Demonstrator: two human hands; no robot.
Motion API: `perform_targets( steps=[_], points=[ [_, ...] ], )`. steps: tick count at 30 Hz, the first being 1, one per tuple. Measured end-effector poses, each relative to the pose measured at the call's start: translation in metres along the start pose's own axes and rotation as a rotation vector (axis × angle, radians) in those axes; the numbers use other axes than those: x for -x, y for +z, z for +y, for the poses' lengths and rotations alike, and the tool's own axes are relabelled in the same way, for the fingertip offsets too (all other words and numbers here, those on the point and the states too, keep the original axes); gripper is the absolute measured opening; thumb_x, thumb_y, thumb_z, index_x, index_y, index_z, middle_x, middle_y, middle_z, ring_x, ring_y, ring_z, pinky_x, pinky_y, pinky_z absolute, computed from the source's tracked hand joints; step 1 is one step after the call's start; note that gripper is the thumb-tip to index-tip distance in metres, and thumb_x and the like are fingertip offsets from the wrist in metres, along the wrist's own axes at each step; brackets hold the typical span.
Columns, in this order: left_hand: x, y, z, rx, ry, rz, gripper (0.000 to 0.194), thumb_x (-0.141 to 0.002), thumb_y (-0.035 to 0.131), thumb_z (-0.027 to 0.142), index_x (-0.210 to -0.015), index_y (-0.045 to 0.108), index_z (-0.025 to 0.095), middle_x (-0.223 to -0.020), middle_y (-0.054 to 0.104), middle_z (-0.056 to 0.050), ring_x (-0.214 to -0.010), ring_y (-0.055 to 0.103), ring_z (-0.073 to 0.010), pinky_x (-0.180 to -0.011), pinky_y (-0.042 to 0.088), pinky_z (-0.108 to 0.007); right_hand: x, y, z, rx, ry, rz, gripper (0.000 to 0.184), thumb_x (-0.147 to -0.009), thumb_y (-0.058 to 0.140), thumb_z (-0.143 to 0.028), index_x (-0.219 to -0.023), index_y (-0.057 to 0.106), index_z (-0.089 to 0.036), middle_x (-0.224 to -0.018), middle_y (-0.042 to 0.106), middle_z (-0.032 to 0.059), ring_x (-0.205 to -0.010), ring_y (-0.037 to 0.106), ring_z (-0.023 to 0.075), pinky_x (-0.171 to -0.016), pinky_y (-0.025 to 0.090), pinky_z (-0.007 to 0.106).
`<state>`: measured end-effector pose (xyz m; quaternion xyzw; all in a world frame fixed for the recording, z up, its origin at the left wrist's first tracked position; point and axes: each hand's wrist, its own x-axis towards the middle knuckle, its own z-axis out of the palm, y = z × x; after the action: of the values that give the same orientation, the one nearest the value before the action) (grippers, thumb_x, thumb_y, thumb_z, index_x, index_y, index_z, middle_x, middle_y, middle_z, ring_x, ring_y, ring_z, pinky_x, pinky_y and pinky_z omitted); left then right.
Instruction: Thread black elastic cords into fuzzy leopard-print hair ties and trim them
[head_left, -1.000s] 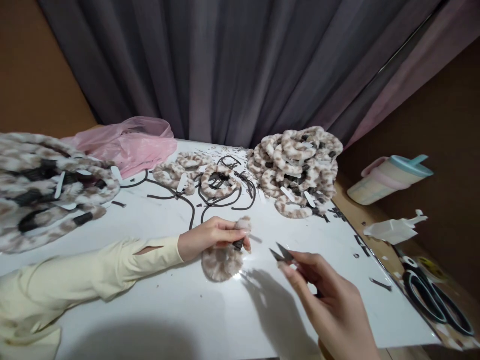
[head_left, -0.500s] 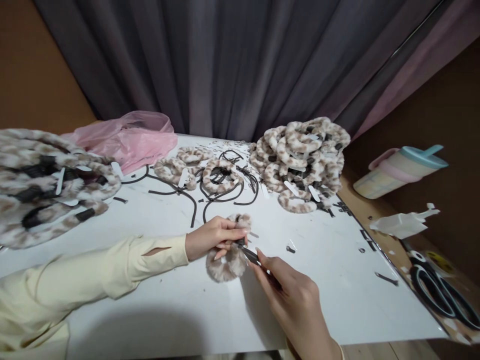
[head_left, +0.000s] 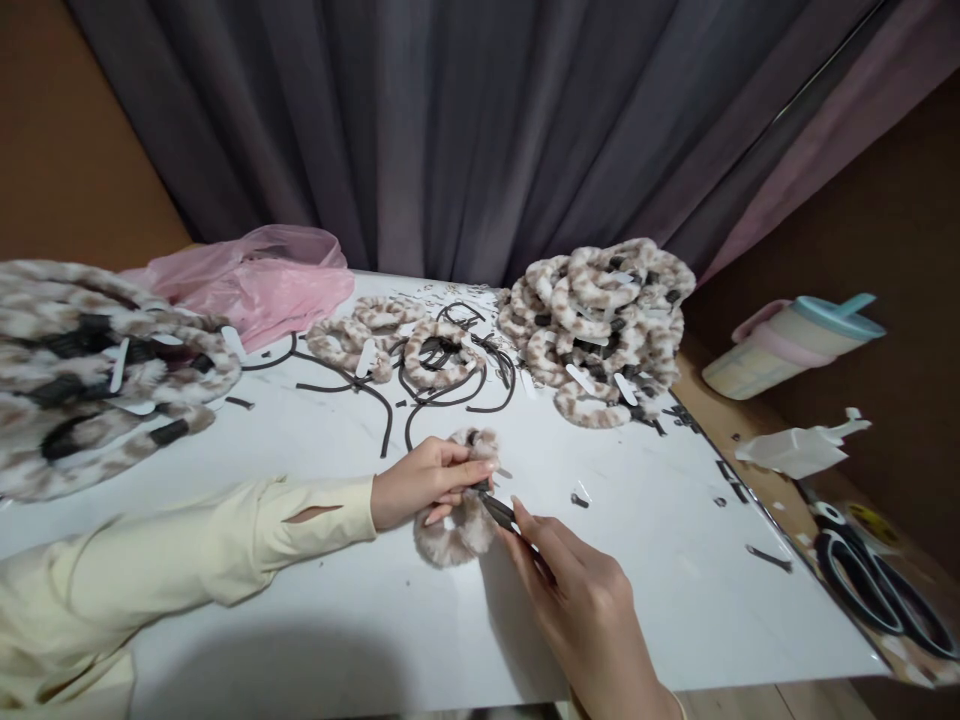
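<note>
My left hand (head_left: 435,478) is closed on a small furry ring (head_left: 454,535), white with brown-grey patches. Its fingers pinch the ring around a dark band (head_left: 481,484), and part of the fur shows above and below them. Closed round the handles of dark pointed pliers (head_left: 501,514) is my right hand (head_left: 581,590). The nose of the pliers reaches the dark band beside my left fingertips; whether it grips anything there is too small to tell. A thin pale strip juts out to the right of my left thumb.
Furry rings with white tags are heaped at the left (head_left: 75,380) and back right (head_left: 607,310). Dark cords (head_left: 390,400) and a pink plastic bag (head_left: 255,275) lie behind my hands. To the right are a tumbler (head_left: 780,345), a white bottle (head_left: 799,450) and scissors (head_left: 862,585).
The view has shifted slightly. Both hands keep their grip, and the pliers' nose stays at the dark band with hardly any movement.
</note>
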<state>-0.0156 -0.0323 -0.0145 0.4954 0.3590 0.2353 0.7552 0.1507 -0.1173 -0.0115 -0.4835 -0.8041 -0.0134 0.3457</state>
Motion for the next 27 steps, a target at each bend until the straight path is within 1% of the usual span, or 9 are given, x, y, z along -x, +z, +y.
perform_targets(
  steps=[6,10,14,17,19,23,27],
  points=[
    [0.001,0.003,-0.001,0.0,-0.013,0.047,0.036,-0.076,0.061,0.046,-0.069,0.057,0.011,-0.039,0.025,0.011,-0.029,0.022,-0.0017,-0.031,0.017,-0.017,0.002,0.005,0.001,-0.013,0.026,0.002,0.019,-0.09,0.046,-0.013,-0.102,0.059,-0.007,-0.06,0.055,0.0011,-0.046,0.046,0.0096,-0.045,0.036,0.02],
    [0.002,0.007,-0.004,-0.056,0.007,0.109,0.04,-0.078,0.058,0.048,-0.059,0.049,0.014,-0.039,0.03,0.01,-0.028,0.026,-0.002,-0.032,0.014,-0.018,0.001,0.006,0.002,0.046,0.003,-0.014,0.021,-0.09,0.043,-0.012,-0.102,0.06,-0.006,-0.058,0.054,0.0012,-0.046,0.046,0.0103,-0.042,0.034,0.021],
    [0.002,0.011,-0.009,-0.111,0.022,0.183,0.043,-0.078,0.056,0.05,-0.055,0.044,0.016,-0.038,0.033,0.009,-0.028,0.03,-0.003,-0.032,0.017,-0.018,-0.002,0.008,-0.001,0.155,-0.035,-0.036,0.026,-0.09,0.038,-0.011,-0.097,0.062,-0.005,-0.058,0.055,0.0028,-0.045,0.048,0.0115,-0.04,0.031,0.023],
    [0.001,0.013,-0.011,-0.13,0.016,0.252,0.045,-0.076,0.056,0.051,-0.052,0.042,0.016,-0.038,0.036,0.008,-0.029,0.033,-0.004,-0.033,0.021,-0.018,-0.006,0.012,-0.003,0.212,-0.01,-0.051,0.028,-0.09,0.035,-0.011,-0.089,0.063,-0.007,-0.056,0.055,0.0028,-0.043,0.046,0.0116,-0.039,0.029,0.025],
    [0.001,0.013,-0.012,-0.12,0.026,0.278,0.047,-0.076,0.056,0.052,-0.05,0.04,0.017,-0.039,0.038,0.008,-0.029,0.035,-0.0045,-0.033,0.025,-0.019,-0.008,0.016,-0.003,0.211,0.01,-0.056,0.028,-0.09,0.035,-0.012,-0.087,0.063,-0.008,-0.056,0.054,0.0028,-0.043,0.046,0.0119,-0.039,0.029,0.025],
    [-0.001,0.012,-0.009,-0.104,0.043,0.271,0.043,-0.076,0.056,0.052,-0.056,0.044,0.016,-0.041,0.038,0.008,-0.032,0.037,-0.005,-0.037,0.028,-0.018,-0.01,0.016,0.0,0.074,0.068,-0.048,0.026,-0.091,0.037,-0.015,-0.087,0.062,-0.009,-0.059,0.057,0.0026,-0.044,0.048,0.0107,-0.042,0.032,0.024],
    [-0.002,0.009,-0.005,-0.155,0.078,0.186,0.036,-0.079,0.054,0.05,-0.071,0.053,0.015,-0.044,0.04,0.008,-0.036,0.037,-0.0051,-0.039,0.029,-0.017,-0.009,0.008,0.005,-0.075,0.116,-0.002,0.018,-0.09,0.043,-0.016,-0.088,0.061,-0.012,-0.062,0.06,0.0016,-0.047,0.05,0.0087,-0.045,0.036,0.02]
  ],
)
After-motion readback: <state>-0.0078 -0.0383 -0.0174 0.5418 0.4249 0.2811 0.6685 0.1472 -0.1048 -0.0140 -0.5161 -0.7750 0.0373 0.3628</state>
